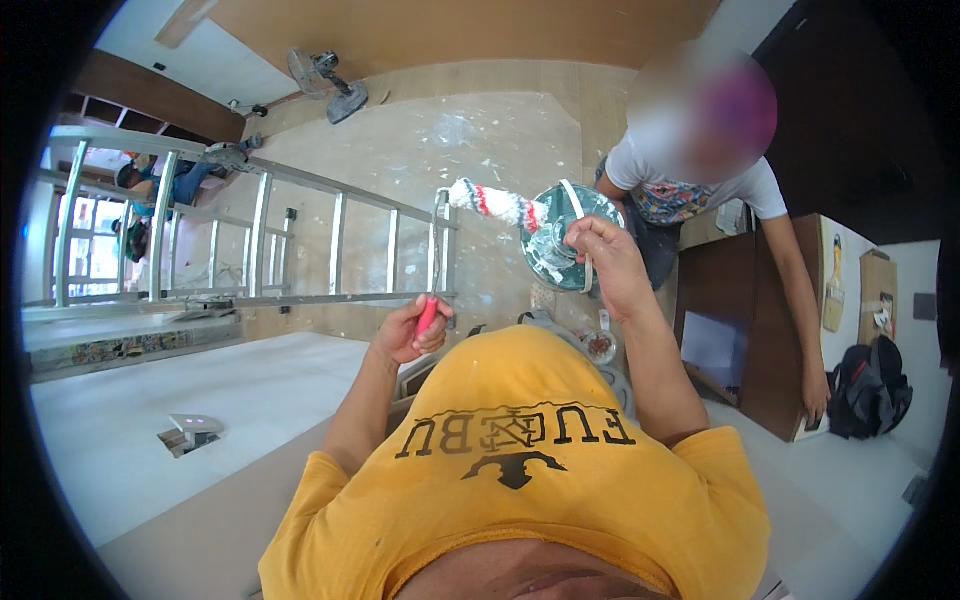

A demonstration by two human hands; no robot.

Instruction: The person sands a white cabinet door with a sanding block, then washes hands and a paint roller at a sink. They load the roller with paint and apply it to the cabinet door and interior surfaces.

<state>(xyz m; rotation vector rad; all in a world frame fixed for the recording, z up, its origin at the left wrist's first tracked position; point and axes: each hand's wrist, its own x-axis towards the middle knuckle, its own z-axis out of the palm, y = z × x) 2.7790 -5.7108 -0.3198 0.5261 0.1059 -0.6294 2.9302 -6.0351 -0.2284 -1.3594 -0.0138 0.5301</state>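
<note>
My left hand (pixel 412 332) is closed around the pink handle of a paint roller (pixel 497 205). The roller's white, fuzzy sleeve has red and dark stripes, and its end reaches over the rim of a green bucket (pixel 540 268). Pale paint is smeared on the bucket's rim and inside. A white carrying handle arches across the bucket's top, and my right hand (pixel 610 250) is closed on it. How much paint is inside cannot be made out.
An aluminium ladder (pixel 341 240) stretches across the left. Another person (pixel 675 190) stands just beyond the bucket, an arm on a brown cabinet (pixel 745 290). A paintbrush (pixel 835 285) and a dark backpack (pixel 870 388) are at right. A fan (pixel 335 85) stands on the paint-spotted floor (pixel 400 150).
</note>
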